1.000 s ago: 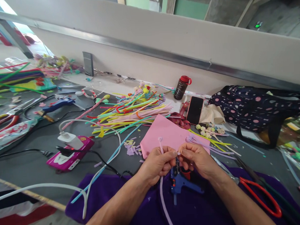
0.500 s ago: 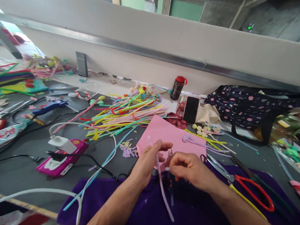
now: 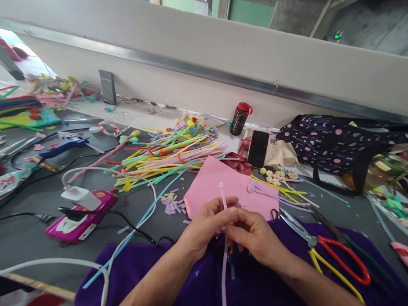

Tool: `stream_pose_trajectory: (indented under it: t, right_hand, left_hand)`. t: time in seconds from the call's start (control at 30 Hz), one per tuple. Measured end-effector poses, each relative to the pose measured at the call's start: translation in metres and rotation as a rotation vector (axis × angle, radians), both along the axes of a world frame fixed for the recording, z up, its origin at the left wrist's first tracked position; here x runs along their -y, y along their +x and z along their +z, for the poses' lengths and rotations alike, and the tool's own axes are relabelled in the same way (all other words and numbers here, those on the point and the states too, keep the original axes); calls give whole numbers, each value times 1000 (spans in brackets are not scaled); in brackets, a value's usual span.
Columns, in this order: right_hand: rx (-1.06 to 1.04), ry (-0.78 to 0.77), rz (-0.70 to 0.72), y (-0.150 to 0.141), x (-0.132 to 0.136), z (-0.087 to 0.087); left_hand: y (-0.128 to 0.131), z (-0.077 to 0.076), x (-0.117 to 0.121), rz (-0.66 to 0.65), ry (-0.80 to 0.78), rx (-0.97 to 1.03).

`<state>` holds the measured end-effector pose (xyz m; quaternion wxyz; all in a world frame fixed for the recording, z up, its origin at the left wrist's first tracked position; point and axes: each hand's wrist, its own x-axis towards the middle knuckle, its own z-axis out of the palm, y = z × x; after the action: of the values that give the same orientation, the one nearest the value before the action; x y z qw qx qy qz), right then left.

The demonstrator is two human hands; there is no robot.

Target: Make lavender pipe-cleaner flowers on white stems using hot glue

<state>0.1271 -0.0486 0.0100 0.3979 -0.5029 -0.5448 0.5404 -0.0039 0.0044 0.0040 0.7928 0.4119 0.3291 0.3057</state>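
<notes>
A pale lilac pipe cleaner (image 3: 224, 274) stands nearly upright in front of me, with a small pale knob at its top end. My left hand (image 3: 210, 222) is closed around its upper part. Close against the left fingers, my right hand (image 3: 257, 236) is pinched; its fingertips meet at the stem, and what lies between them is hidden. Below the hands, a dark tool with red spots (image 3: 231, 253) is mostly covered. Behind them lies a pink sheet (image 3: 205, 184), carrying a small bunch of lilac stems with curled heads (image 3: 254, 187).
Scissors with red and yellow handles (image 3: 344, 259) lie at right on purple cloth (image 3: 127, 264). Cut lilac bits (image 3: 172, 205) and a pile of coloured pipe cleaners (image 3: 170, 154) are left of the sheet. A magenta power strip (image 3: 81, 221) with cables, a phone (image 3: 258, 148) and a bottle (image 3: 239, 120) stand around.
My right hand has moved left to meet my left hand at the stem. The pipe cleaner has become more upright, its knob shifting right. A small pale piece in the right fingers is now hidden.
</notes>
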Motion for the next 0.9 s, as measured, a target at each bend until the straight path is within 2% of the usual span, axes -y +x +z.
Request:
stream_pose_trajectory:
  t: [0.13, 0.3, 0.43, 0.67, 0.8, 0.9]
  right_hand:
    - [-3, -19, -6, -1, 0, 1]
    - [23, -30, 15, 0, 1, -1]
    - [114, 6, 33, 11, -2, 7]
    - [250, 100, -127, 30, -9, 19]
    - [411, 206, -136, 32, -9, 17]
    - [456, 247, -125, 32, -8, 15]
  left_hand:
    - [-1, -3, -4, 169, 19, 24]
    - [-2, -3, -6, 179, 42, -13]
    - [-3, 1, -7, 191, -1, -9]
    - [-3, 0, -8, 70, -134, -1]
    - [-1, -3, -6, -15, -142, 29]
    - [0, -5, -6, -49, -128, 21]
